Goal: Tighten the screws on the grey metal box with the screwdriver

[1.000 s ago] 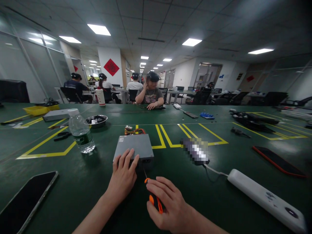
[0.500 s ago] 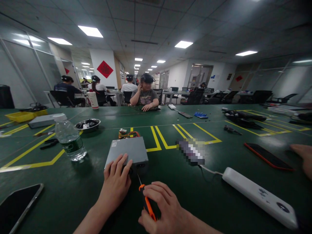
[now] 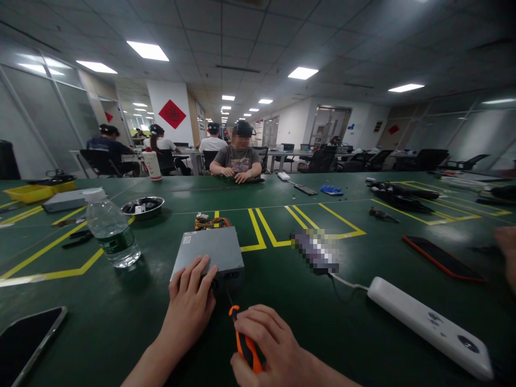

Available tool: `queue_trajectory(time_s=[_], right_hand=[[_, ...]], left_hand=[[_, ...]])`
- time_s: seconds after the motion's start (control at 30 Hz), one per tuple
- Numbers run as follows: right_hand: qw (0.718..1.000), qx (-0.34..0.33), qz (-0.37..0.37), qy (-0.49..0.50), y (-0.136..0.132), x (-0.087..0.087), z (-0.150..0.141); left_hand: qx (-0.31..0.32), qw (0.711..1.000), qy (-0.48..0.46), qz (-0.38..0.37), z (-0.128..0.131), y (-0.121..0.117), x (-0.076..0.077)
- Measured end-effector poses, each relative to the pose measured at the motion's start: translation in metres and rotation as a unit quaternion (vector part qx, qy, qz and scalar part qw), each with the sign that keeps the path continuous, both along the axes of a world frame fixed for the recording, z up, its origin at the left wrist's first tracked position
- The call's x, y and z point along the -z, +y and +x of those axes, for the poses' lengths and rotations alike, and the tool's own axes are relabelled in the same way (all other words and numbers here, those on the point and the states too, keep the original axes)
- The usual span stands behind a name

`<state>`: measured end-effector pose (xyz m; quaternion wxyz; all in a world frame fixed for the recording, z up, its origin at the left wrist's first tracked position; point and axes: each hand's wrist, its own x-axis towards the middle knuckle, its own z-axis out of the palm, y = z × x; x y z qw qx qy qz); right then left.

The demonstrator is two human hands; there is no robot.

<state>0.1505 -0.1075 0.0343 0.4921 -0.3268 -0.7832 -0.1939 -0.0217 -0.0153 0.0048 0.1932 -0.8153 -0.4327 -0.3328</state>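
A grey metal computer power supply [image 3: 212,247] lies on the green table, with a bundle of coloured wires [image 3: 212,222] behind it. My left hand [image 3: 191,298] holds its near left corner, fingers over the top and thumb side down by the front face. In my right hand [image 3: 268,341] is an orange and black screwdriver [image 3: 246,344], gripped by the handle. Its thin shaft points at the front face of the power supply, below the socket. Whether the tip touches a screw is too dark to tell.
To the left stand a water bottle [image 3: 113,231], a metal bowl [image 3: 143,207] of small parts and a phone [image 3: 30,344]. On the right lie a white power strip [image 3: 427,328] and a red-edged phone [image 3: 441,258]. Another person [image 3: 237,156] sits across; someone's hand [image 3: 507,250] shows at the right edge.
The screwdriver handle has turned a little in my right hand, and my left hand stays on the power supply. The person opposite has lowered a hand from the head to the table.
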Motion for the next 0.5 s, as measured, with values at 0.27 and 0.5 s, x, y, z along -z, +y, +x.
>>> queue_trajectory(time_s=[0.27, 0.5], right_hand=[[0.995, 0.005, 0.041, -0.091, 0.0002, -0.0048, 0.0056], [0.994, -0.004, 0.050, -0.096, -0.0025, -0.0089, 0.0055]], left_hand=[[0.001, 1.000, -0.003, -0.003, 0.0001, 0.0004, 0.0009], [-0.003, 1.000, 0.000, -0.008, -0.0005, 0.0001, 0.0004]])
